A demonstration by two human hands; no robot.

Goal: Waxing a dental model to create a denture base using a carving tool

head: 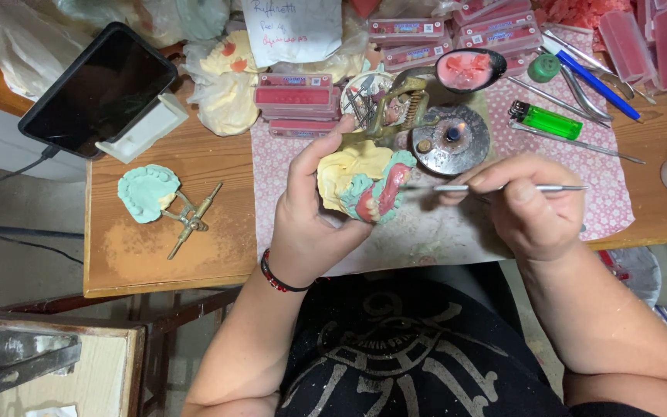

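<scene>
Left hand (310, 224) clamps the dental cast (364, 185); right hand (534, 205), at three o'clock, pinches a metal tool (503, 188) lying horizontal, tip toward the cast.

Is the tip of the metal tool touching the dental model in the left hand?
Cannot tell. In the head view the metal tool tip reaches the dental model edge, but contact is unclear.

Bench (156, 262), front left corner: bare wood, open passage. Left edge: green cast on brass articulator (165, 202), black tablet (98, 89) behind. Back edge: pink boxes (295, 99), bags. Centre: burner (451, 139). Right edge: lighter (546, 120), metal tools (580, 93) crowd the mat.
</scene>
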